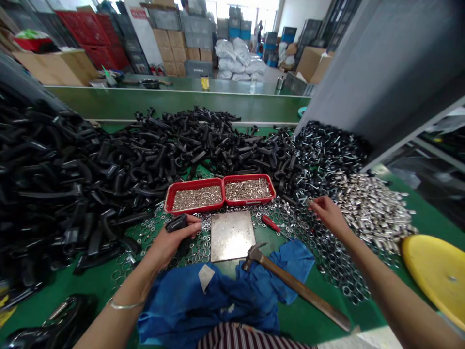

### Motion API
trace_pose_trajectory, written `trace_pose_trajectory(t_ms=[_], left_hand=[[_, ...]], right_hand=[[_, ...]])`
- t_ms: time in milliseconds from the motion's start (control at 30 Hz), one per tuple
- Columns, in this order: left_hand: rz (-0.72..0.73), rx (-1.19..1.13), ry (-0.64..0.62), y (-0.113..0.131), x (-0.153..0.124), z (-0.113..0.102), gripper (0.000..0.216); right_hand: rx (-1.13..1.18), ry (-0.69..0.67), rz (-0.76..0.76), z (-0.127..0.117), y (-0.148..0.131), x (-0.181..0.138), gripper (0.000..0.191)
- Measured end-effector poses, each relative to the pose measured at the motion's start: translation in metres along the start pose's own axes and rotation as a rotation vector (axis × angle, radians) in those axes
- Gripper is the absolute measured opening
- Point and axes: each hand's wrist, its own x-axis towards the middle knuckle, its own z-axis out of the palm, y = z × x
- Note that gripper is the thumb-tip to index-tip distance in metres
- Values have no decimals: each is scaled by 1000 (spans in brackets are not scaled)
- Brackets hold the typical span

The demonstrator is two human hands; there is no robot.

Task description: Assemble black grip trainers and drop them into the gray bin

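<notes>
At nine o'clock from one metal plate [233,237], left hand [178,236]: curled round one black part [176,223], partly hidden by fingers.
Near three, right hand [325,211]: pinched on one small piece [310,201], too tiny to identify.
Red trays [223,195]: two, twelve o'clock.
Hammer [296,284]: one, toward four.

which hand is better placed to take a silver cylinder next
Probably the right hand, beside the heap of silver metal cylinders, though it seems to pinch something small; the left hand is farther off, holding a glossy black part.
</notes>
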Motion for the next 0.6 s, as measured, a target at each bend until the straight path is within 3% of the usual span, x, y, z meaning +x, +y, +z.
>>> trace_pose_trajectory(t_ms=[133, 267, 467, 600], left_hand=[[-42, -176, -137, 0, 7, 52, 31], [-21, -211, -166, 2, 14, 91, 29], [-67, -351, -188, -2, 6, 100, 30], [-107, -444, -157, -7, 0, 102, 32]], right_hand=[[155, -126, -35, 4, -23, -12, 38], [343, -298, 18, 22, -56, -14, 36], [594, -385, 49, 49, -102, -22, 36], [922, -647, 19, 64, -131, -53, 27]])
